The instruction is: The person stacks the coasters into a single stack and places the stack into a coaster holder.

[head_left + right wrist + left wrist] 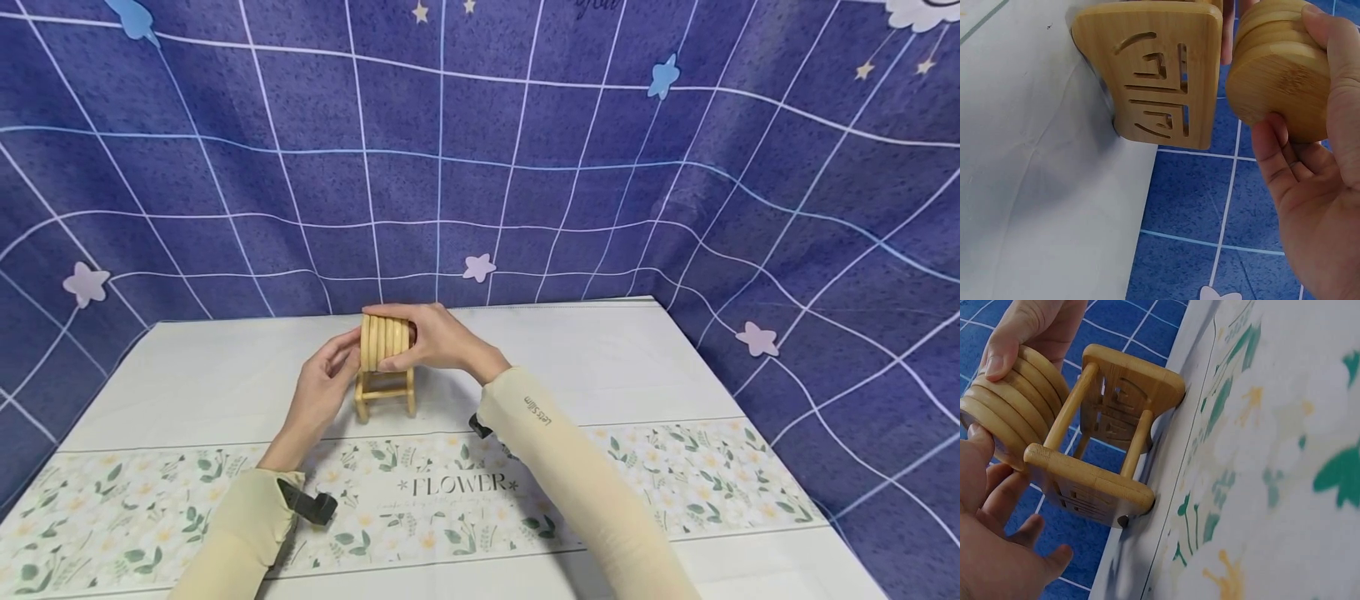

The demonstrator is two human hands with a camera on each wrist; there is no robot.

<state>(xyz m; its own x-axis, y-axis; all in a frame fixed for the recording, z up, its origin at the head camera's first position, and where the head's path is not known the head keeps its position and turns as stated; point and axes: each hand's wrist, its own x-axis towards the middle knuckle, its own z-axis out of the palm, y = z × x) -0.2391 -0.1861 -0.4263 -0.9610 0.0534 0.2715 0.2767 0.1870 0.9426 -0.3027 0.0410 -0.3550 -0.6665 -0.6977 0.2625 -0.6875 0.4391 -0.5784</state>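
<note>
A stack of several round wooden coasters [384, 343] stands on edge, side by side, just above a small wooden coaster rack [386, 394]. My right hand [446, 337] grips the stack from the right, thumb on the near side and fingers over the far side. At the left end, my left hand [322, 383] holds the outer coaster between thumb and fingers, its other fingers spread in the left wrist view. Cut-out patterns show in the rack's side panel [1154, 81], and round bars [1071, 406] join its two panels. The rack stands upright on the table.
A white tablecloth [600, 367] with a floral band and the word FLOWER [459, 485] covers the table. Behind and to the right hangs a blue gridded curtain [480, 192] with stars, close past the table's far edge.
</note>
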